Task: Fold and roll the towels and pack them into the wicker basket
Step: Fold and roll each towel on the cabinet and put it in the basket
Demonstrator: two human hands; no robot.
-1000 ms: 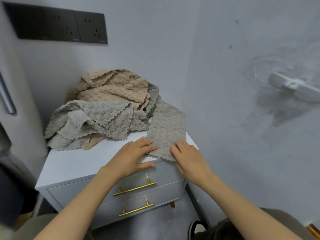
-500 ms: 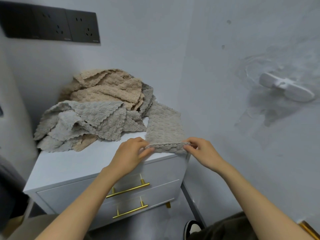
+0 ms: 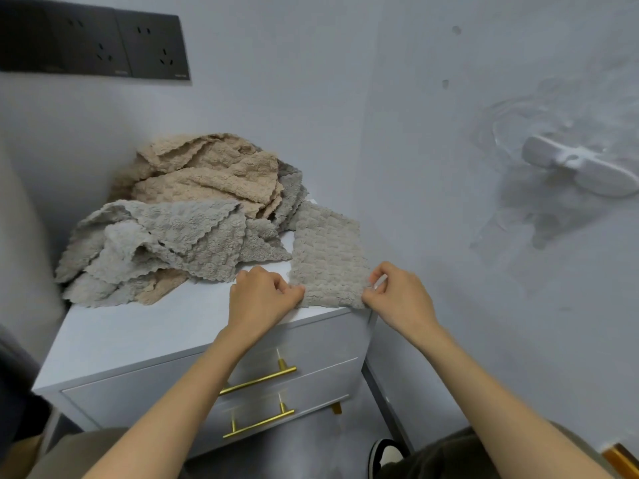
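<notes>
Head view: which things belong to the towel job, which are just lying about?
Job: grey textured towel strip, pinched by left hand and right hand; heap of beige and grey towels.
Lying about: white drawer cabinet; black wall sockets; white wall fixture.

One wide-angle head-worn view looks forward and down, close over a white cabinet [image 3: 145, 333] standing in a corner of the grey wall [image 3: 276, 98].

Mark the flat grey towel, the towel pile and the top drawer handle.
flat grey towel [image 3: 328, 257], head view, middle of its top face.
towel pile [image 3: 193, 233], head view, grey towel at the front.
top drawer handle [image 3: 258, 380], head view, middle of the gold bar.
</notes>
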